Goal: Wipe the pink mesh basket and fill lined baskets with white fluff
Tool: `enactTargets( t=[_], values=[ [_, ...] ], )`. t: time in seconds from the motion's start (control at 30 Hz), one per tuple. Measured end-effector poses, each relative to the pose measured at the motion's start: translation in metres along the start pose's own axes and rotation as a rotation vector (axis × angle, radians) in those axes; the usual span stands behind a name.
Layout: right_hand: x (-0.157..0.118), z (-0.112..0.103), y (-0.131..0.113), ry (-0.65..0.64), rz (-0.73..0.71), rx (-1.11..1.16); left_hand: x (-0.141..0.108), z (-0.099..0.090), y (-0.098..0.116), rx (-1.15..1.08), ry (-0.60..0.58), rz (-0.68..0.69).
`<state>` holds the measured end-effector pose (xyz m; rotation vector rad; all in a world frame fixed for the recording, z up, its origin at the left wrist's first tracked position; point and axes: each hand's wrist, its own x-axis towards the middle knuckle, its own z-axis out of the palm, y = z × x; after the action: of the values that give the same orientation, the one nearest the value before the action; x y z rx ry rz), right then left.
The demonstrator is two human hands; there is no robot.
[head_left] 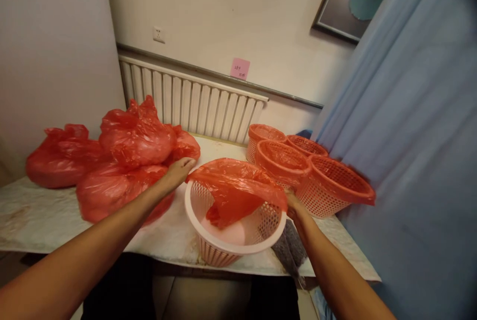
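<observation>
A white perforated plastic basket [219,245] stands upright near the table's front edge. A thin red plastic bag [238,186] is draped over its far rim and hangs partly down inside, while the near rim stays bare. My left hand [182,167] is closed on the bag's edge at the basket's upper left. At the right rim, my right hand [292,204] grips the other side of the bag, its fingers partly hidden behind the film.
Several filled red bags [136,136] are piled at the left. Several baskets lined with red bags [324,196] stand right, beside a blue curtain [410,161]. A dark mesh-like bundle [290,245] lies by the basket. Behind the table [33,220] runs a radiator [194,101].
</observation>
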<state>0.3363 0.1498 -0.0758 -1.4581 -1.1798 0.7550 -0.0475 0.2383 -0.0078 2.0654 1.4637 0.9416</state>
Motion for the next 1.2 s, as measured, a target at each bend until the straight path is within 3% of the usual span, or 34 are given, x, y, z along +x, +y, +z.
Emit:
enactTargets(
  t=[0.07, 0.17, 0.27, 0.37, 0.5, 0.8, 1.0, 1.2],
  values=[
    [-0.011, -0.01, 0.003, 0.061, 0.008, 0.008, -0.006, -0.005, 0.001, 0.032, 0.101, 0.091],
    [-0.033, -0.025, -0.003, 0.211, -0.039, -0.005, -0.025, -0.012, 0.008, 0.131, 0.202, 0.359],
    [-0.057, -0.029, -0.02, 0.35, -0.263, -0.194, -0.045, -0.015, 0.022, 0.217, 0.195, 0.609],
    [-0.08, -0.02, -0.044, 0.312, -0.533, -0.458, -0.056, -0.012, 0.042, 0.326, 0.101, 0.724],
    [-0.096, 0.0, -0.071, 0.161, -0.765, -0.694, -0.057, -0.004, 0.069, 0.482, -0.006, 0.78],
    [-0.097, 0.021, -0.091, 0.169, -0.774, -0.948, -0.054, 0.022, 0.104, 0.778, -0.014, 0.833],
    [-0.096, 0.021, -0.091, 0.147, -0.777, -0.996, -0.048, 0.036, 0.102, 0.826, -0.018, 0.813],
    [-0.105, 0.018, -0.084, 0.137, -0.838, -0.872, -0.061, 0.026, 0.081, 0.687, 0.004, 0.802]
  ],
)
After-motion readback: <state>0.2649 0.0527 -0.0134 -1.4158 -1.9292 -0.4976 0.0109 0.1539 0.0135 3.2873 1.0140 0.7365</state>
